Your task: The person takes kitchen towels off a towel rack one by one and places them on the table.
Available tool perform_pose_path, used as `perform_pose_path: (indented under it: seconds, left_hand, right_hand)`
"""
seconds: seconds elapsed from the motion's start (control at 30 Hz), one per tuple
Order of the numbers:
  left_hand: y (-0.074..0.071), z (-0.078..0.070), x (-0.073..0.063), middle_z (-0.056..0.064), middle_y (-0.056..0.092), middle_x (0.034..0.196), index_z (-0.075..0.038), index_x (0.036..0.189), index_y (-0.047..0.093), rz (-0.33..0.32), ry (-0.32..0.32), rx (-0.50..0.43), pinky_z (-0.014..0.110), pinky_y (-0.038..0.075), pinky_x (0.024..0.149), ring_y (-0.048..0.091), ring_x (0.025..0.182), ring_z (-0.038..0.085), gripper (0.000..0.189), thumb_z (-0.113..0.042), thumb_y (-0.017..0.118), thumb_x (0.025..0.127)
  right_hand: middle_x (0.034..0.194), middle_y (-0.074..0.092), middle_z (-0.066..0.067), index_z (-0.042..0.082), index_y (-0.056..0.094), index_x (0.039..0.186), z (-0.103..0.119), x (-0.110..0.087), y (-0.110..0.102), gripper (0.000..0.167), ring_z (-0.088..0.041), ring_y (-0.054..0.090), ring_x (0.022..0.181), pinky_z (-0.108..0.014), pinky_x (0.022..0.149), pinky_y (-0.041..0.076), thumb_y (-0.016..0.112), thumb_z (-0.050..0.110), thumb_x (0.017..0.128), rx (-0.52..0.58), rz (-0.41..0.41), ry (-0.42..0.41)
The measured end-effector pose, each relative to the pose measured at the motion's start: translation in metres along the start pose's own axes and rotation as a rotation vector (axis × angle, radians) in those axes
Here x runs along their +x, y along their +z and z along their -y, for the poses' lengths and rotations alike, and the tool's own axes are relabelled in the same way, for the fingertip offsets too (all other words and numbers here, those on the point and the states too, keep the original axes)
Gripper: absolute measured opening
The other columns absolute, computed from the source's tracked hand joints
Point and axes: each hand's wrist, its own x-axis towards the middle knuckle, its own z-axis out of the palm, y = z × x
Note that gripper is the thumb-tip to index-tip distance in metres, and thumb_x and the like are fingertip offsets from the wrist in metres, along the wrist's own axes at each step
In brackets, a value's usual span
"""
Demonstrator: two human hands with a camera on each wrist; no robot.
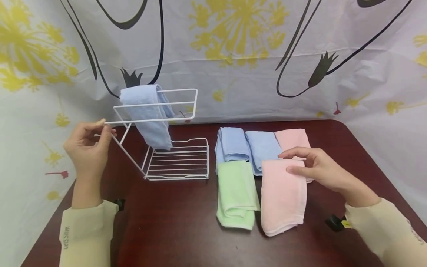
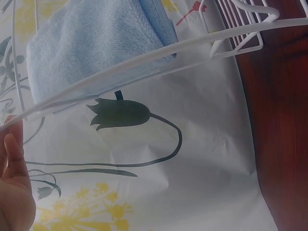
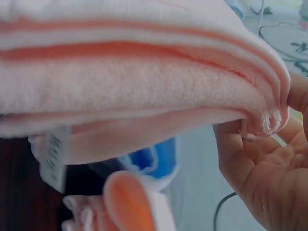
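Observation:
My left hand (image 1: 88, 146) pinches the left corner of a white wire rack (image 1: 180, 178) between thumb and fingertips. Over the rack's upper bars hangs a folded blue towel (image 1: 143, 111), also large in the left wrist view. My right hand (image 1: 313, 168) pinches the top edge of a folded pink towel (image 1: 283, 200). In the right wrist view, the pink towel (image 3: 120, 86) shows its layered folds and a small white label (image 3: 55, 159), with thumb and fingers gripping its right end. Whether its lower end touches the table cannot be told.
Right of the rack lie a folded green towel (image 1: 235, 193), one blue towel (image 1: 233, 144), another blue towel (image 1: 263, 148) and a second pink towel (image 1: 293, 139), partly hidden. All rest on a dark red table (image 1: 173, 222). A patterned white sheet (image 1: 233, 85) hangs behind.

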Motion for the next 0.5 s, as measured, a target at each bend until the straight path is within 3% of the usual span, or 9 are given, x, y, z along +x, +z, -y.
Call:
perform_pose_path:
  seconds: [0.2,0.3,0.5]
  left_hand:
    - [0.001,0.000,0.000,-0.005,0.073,0.077,0.021,0.094,0.064,-0.003,-0.006,0.008,0.011,0.053,0.057,0.069,0.065,0.006,0.015,0.013,0.064,0.082]
    - [0.001,0.000,0.000,-0.006,0.073,0.077,0.019,0.094,0.066,-0.001,0.000,0.031,0.011,0.053,0.057,0.069,0.065,0.005,0.013,0.013,0.064,0.082]
    - [-0.001,0.002,0.001,-0.005,0.073,0.077,0.018,0.094,0.067,0.018,0.017,0.042,0.012,0.052,0.056,0.068,0.065,0.006,0.013,0.011,0.064,0.083]
  right_hand:
    - [0.089,0.066,0.007,0.006,0.062,0.122,-0.018,0.014,0.005,0.029,-0.010,0.063,0.062,-0.033,0.053,0.059,0.067,0.009,0.093,0.028,-0.040,0.105]
    - [0.099,0.062,0.009,0.005,0.065,0.120,-0.024,0.022,0.010,0.029,-0.009,0.061,0.065,-0.028,0.052,0.056,0.069,0.007,0.092,-0.048,-0.062,0.053]
    - [0.097,0.062,-0.002,0.006,0.068,0.116,-0.035,0.031,0.016,0.027,-0.001,0.040,0.054,-0.023,0.040,0.037,0.071,0.003,0.089,-0.184,-0.101,-0.060]
